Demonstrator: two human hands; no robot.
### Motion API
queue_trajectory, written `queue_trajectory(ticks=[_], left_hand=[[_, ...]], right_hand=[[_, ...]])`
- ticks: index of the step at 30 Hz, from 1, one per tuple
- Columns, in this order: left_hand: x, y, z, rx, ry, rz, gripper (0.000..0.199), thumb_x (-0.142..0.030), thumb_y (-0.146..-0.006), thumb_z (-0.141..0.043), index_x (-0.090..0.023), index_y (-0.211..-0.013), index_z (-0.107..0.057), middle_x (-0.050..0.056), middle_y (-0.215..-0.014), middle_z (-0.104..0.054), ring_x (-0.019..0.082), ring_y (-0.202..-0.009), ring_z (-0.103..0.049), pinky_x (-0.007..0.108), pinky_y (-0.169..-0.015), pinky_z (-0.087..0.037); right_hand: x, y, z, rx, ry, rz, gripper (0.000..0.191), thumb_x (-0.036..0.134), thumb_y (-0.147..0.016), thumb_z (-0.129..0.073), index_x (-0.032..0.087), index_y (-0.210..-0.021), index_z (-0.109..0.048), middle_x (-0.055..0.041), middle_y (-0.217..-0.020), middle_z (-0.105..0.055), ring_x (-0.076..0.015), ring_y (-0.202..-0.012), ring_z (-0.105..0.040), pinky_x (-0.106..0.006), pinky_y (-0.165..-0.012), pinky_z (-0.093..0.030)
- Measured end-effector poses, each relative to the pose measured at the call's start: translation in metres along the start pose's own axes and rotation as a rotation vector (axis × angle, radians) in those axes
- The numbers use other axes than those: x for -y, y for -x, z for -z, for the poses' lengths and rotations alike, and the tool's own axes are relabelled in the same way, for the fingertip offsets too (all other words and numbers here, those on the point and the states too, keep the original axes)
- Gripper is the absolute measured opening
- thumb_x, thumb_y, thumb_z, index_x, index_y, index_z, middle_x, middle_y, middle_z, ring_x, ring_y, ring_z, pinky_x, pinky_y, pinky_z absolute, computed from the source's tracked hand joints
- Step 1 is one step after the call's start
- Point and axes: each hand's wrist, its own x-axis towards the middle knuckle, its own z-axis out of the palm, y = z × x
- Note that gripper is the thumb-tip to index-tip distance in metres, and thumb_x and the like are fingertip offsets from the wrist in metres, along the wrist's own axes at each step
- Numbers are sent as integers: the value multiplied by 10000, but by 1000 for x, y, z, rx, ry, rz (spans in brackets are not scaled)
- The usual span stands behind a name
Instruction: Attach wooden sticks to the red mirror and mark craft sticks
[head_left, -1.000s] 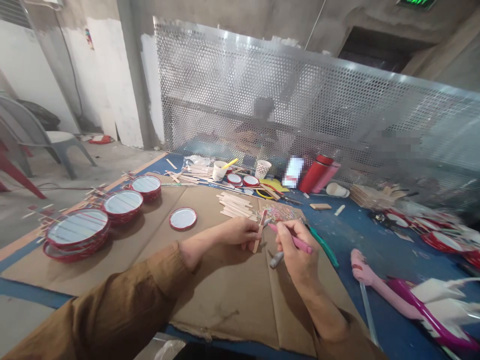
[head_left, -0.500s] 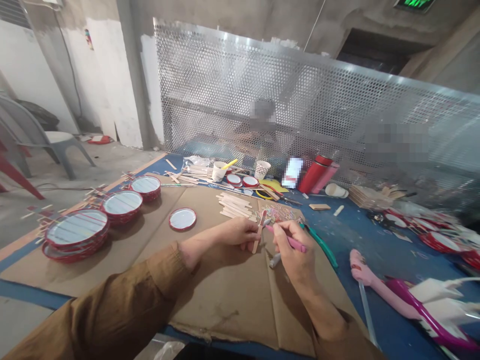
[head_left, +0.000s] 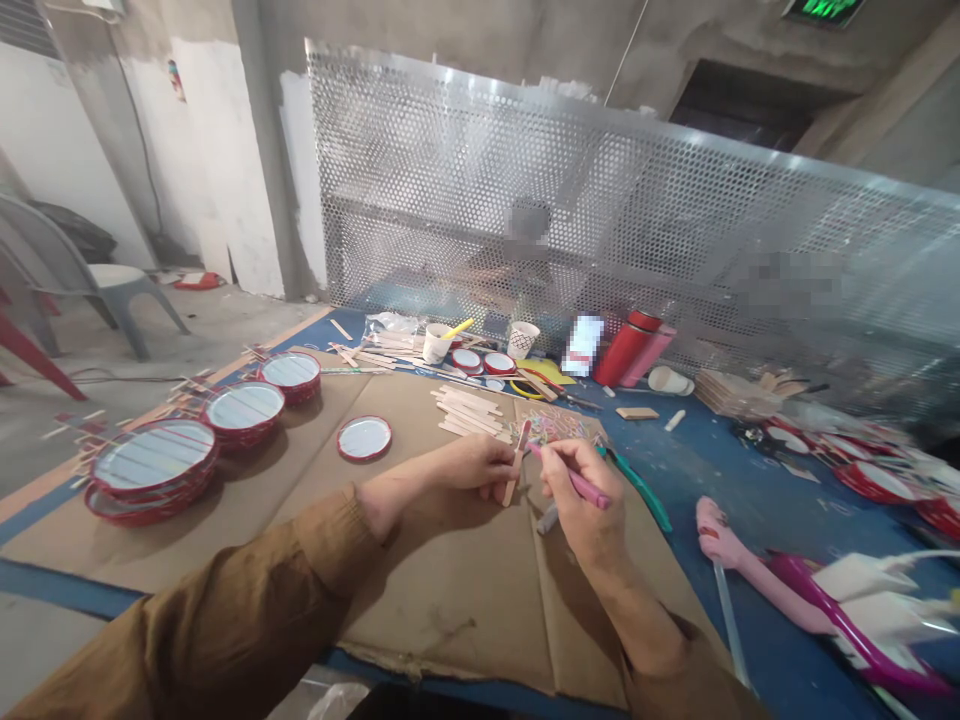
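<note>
My left hand point(head_left: 486, 468) pinches a wooden craft stick point(head_left: 517, 468) upright; its upper end is coloured red. In my right hand point(head_left: 589, 500) is a pink marker pen point(head_left: 587, 488), its tip pointing at the upper part of the stick. Whether the tip touches the wood I cannot tell. A grey marker point(head_left: 548, 519) lies on the cardboard sheet point(head_left: 450, 580), partly behind my right hand. Just beyond my hands is a pile of plain craft sticks point(head_left: 469, 412), with many small coloured rubber bands point(head_left: 555, 424) beside it.
Stacks of red-rimmed round lids with sticks point(head_left: 154, 458) stand at the left; a single lid point(head_left: 364, 438) lies nearer. Paper cups point(head_left: 523, 340), a phone point(head_left: 583, 346) and a red bottle point(head_left: 628, 348) line the perforated metal screen point(head_left: 420, 180). A pink glue gun point(head_left: 765, 580) lies right.
My right hand has shifted slightly left, and the pink marker's tip has moved a little along the stick. My left hand keeps its hold on the stick.
</note>
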Motion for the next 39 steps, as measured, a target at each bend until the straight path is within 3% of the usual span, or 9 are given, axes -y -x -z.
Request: queue_trajectory(ticks=[34, 39], left_hand=[[0, 0, 0, -9, -39, 1, 196, -225, -914, -458, -150, -789, -588, -32, -625, -581, 68, -508, -518, 162, -521, -394], [3, -1, 0, -16, -12, 2, 198, -213, -901, -482, -154, -734, -569, -26, -640, -608, 65, -516, -527, 164, -532, -398]], right_hand=[[-1, 0, 0, 82, 25, 8, 295, 452, -881, -535, 218, -707, -580, 16, -533, -590, -146, -499, -564, -239, -531, -438], [-4, 0, 1, -19, 86, 15, 280, 424, -883, -548, 211, -704, -580, 4, -583, -608, -142, -540, -570, -240, -552, -442]])
